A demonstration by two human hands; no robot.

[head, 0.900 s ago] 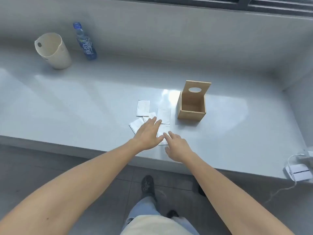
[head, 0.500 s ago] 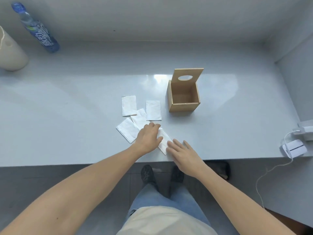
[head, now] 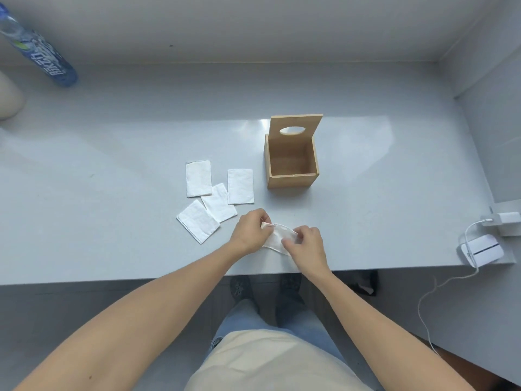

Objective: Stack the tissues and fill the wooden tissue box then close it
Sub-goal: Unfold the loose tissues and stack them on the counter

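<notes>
My left hand (head: 249, 231) and my right hand (head: 306, 244) each have a pinching grip on an end of one soft white folded tissue (head: 277, 239), lifted slightly so that it sags between them, just off the front edge of the pale grey counter (head: 366, 210). I judge the task barely begun: this is the first tissue taken up, and nothing is stacked yet. The square light-wood tissue box (head: 291, 165) stands beyond my hands, its inside bare as far as I can see, its wooden lid with the oval slot (head: 294, 129) tipped up at the back edge. To the left of the box four more white tissues (head: 214, 198) lie flat on the counter, the middle one overlapping its neighbours. Left to do: gather all five into a pile, set it in the box, swing the lid down. My fingers cover both ends of the held tissue, so I cannot tell how it is folded there. Far left of the box, a blue-labelled plastic bottle (head: 42, 60) and a cream-coloured container (head: 8, 100) are cut off by the frame; far right, a white charger and cable (head: 479, 249) sit at the counter's edge.
</notes>
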